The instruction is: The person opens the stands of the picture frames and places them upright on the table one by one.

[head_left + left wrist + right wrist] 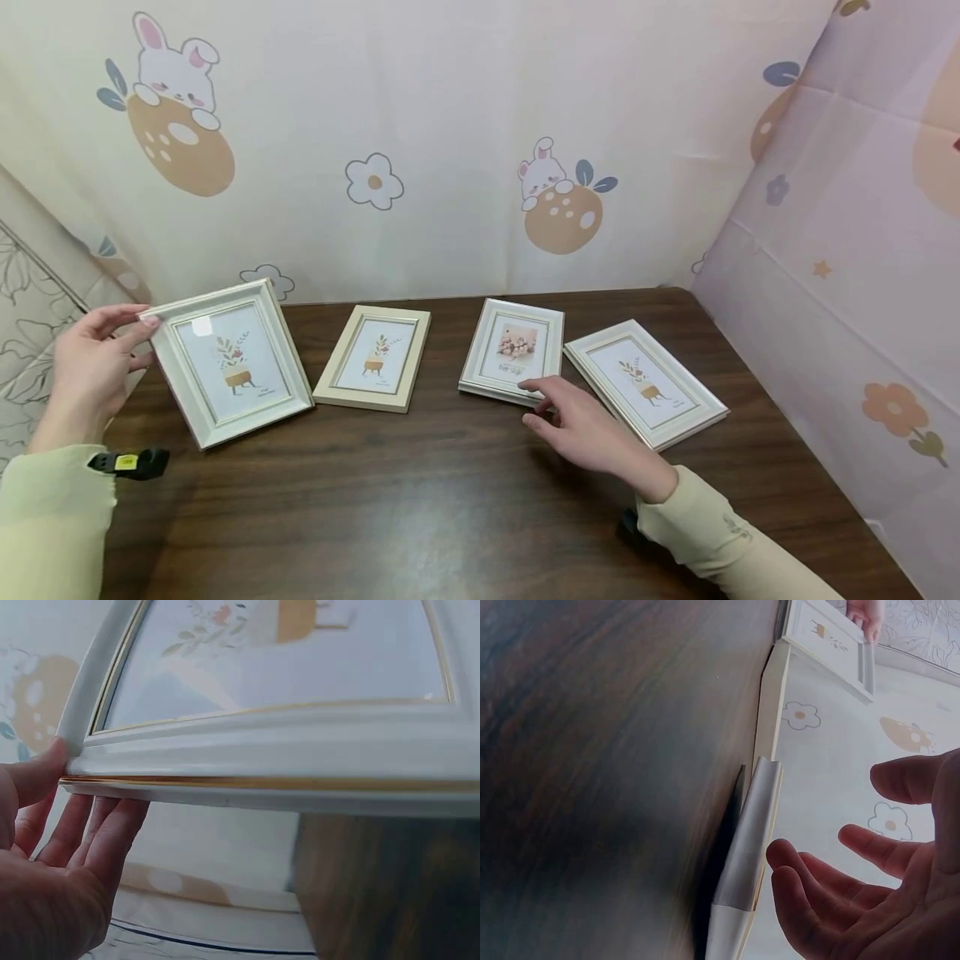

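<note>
At the far left in the head view, my left hand (pixel 93 358) pinches the upper left corner of a large white picture frame (pixel 171 367), thumb in front and fingers behind. That frame is tilted up, its lower right corner by the table. The left wrist view shows the thumb and fingers on the white picture frame's edge (pixel 262 761). My right hand (pixel 581 425) hovers with loosely bent fingers at the front edge of a smaller white picture frame (pixel 480 350) with a pink photo. In the right wrist view its fingers (pixel 802 900) are spread, holding nothing.
A cream picture frame (pixel 337 371) lies flat beside the raised one. Another white picture frame (pixel 678 429) lies angled at the right, partly behind my right hand. The dark wooden table (pixel 375 500) meets a printed curtain (pixel 450 100) at the back and a side curtain (pixel 840 317).
</note>
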Demonstrator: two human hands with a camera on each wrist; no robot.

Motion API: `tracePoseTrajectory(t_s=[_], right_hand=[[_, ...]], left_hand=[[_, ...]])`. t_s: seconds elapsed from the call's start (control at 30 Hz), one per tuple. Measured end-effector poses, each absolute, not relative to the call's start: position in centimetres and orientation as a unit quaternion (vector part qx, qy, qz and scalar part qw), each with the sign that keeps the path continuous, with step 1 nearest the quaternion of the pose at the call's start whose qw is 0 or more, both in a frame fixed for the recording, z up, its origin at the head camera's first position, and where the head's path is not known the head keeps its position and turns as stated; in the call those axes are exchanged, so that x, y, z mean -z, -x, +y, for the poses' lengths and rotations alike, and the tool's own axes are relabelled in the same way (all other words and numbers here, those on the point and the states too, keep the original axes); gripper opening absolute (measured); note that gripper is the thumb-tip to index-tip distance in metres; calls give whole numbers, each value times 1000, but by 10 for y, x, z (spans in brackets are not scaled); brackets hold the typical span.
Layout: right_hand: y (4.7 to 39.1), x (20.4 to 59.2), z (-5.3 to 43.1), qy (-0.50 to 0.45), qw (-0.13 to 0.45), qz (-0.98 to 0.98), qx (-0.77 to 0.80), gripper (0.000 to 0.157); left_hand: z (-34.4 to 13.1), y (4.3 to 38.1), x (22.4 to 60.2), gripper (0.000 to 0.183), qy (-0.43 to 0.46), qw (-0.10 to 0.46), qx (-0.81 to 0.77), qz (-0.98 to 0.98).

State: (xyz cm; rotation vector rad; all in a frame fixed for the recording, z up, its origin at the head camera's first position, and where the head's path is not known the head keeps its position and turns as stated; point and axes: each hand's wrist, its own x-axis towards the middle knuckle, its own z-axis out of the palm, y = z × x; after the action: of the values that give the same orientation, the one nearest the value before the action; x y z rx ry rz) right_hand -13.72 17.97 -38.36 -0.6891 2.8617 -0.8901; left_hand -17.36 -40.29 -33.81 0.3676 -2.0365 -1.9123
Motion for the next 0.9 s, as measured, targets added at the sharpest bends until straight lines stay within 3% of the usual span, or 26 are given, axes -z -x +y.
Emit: tracePoseTrajectory(t_s=[0.53, 0.9], right_hand=[[139, 388, 183, 226, 17, 930, 289, 43], [149, 384, 189, 216, 31, 918, 331, 44]], left_hand=[[-372, 160, 303, 26, -75, 262, 686, -675], [-348, 158, 284, 29, -14, 297, 739, -605]])
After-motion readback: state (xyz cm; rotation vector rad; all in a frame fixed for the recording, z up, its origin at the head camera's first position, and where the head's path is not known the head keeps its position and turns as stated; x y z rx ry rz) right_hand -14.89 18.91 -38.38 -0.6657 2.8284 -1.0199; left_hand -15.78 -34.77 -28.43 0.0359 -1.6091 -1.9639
